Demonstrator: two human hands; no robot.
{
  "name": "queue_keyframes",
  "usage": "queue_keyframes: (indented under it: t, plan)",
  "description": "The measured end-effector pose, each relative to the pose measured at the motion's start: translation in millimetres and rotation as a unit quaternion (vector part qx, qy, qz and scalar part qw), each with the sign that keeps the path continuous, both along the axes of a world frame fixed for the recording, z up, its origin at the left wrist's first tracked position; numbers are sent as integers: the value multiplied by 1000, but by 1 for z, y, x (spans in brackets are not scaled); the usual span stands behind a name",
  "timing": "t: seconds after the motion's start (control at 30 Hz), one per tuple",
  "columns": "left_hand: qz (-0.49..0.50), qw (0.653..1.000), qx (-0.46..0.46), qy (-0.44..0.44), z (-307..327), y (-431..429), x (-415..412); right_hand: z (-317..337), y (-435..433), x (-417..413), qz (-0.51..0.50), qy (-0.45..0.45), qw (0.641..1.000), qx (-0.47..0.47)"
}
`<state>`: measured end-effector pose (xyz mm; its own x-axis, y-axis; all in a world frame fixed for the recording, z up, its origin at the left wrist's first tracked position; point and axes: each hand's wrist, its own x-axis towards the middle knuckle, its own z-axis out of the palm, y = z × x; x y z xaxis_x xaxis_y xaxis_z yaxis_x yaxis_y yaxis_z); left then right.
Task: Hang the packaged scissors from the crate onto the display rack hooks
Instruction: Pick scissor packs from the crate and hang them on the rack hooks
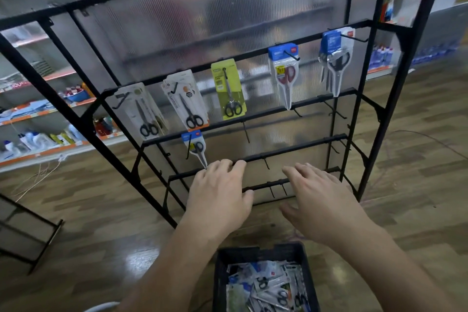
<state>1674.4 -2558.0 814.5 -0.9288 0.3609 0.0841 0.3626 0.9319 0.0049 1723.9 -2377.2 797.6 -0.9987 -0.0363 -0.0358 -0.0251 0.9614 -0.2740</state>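
Note:
A black display rack (255,114) with rows of hooks stands in front of me. Several scissor packs hang on its upper row, among them a yellow-green pack (229,88) and a red-handled pack (285,73). One small blue-topped pack (195,147) hangs on the second row at the left. My left hand (219,197) is held out flat just below that pack, holding nothing. My right hand (319,200) hovers with spread fingers before the lower bars, also empty. The dark crate (220,278) on the floor under my arms holds several loose scissor packs (268,286).
Bare hooks (266,162) stick out from the lower rows. Store shelves (38,119) with goods run along the left, and a low black frame (30,230) stands on the wooden floor at the left. A person's head shows behind the translucent back panel.

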Motion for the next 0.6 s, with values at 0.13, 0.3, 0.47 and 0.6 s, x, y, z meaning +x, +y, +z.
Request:
queue_keyframes:
  t: [0.13,0.3,0.47,0.6]
  plan:
    - [6,999,23,-42,-21,-41,-23,-11,-43,-26,-9,-30,999,2]
    - [6,994,28,-107,-74,-90,-55,-45,-95,-62,-25,-97,995,27]
    - [34,987,24,-156,-141,-114,-83,-100,-123,-98,-40,-154,987,34]
    - [83,974,48,-205,-226,-117,-98,-183,-124,-129,-30,-204,978,34]
